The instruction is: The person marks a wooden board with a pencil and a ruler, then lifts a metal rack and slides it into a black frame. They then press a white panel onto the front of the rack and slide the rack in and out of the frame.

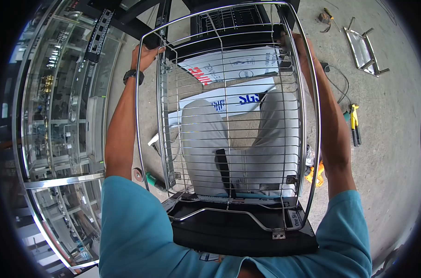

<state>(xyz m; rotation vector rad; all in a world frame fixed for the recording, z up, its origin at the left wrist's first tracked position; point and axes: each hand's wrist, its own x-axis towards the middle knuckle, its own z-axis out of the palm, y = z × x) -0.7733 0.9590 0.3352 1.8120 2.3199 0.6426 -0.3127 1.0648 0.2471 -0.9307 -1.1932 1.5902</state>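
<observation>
A chrome wire pull-out basket (302, 116) stretches in front of me, over my grey-trousered legs. Its near end is fixed to a black panel (238, 229) close to my body. My left hand (147, 56), a dark watch at its wrist, is closed around the far left side of the basket. On the far right side, my right hand (301, 45) grips the basket too, its fingers partly hidden behind the wires. Just beyond both hands is a black cabinet frame (159, 21). White printed plastic film (238, 65) shows through the wires.
A glass display case (64, 180) with metal fittings runs along the left. On the concrete floor at right lie yellow-handled pliers (355, 124), a small metal frame (362, 51), a screwdriver (329, 14) and a cable (342, 83). A green power tool (155, 181) lies left of the basket.
</observation>
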